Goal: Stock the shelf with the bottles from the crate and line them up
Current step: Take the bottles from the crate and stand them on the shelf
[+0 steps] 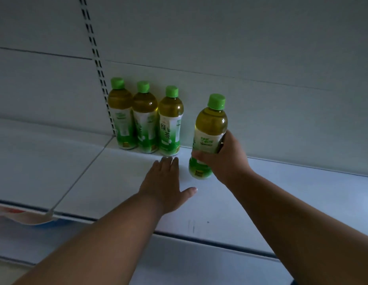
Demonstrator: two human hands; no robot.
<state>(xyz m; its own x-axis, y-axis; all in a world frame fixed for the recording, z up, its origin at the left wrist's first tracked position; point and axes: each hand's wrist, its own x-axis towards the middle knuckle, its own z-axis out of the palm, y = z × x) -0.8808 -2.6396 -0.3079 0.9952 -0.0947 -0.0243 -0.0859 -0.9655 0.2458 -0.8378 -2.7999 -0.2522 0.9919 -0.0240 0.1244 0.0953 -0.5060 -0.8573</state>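
Three green-tea bottles with green caps stand in a row against the back panel of the white shelf [121, 182]: the left one [122, 114], the middle one [145, 118] and the right one [170, 122]. My right hand [226, 159] grips a fourth green-tea bottle [209, 128] around its label, upright and slightly tilted, to the right of the row and a little in front of it. Whether its base touches the shelf is unclear. My left hand [168, 186] lies flat on the shelf with straight fingers, fingertips just in front of the right bottle. The crate is out of view.
A slotted upright [96, 64] runs up the back panel beside the left bottle. The shelf's front edge [199, 239] crosses the lower frame. A red, white and blue packet [24, 218] shows below the shelf at the left. Bare shelf extends to the right of the held bottle.
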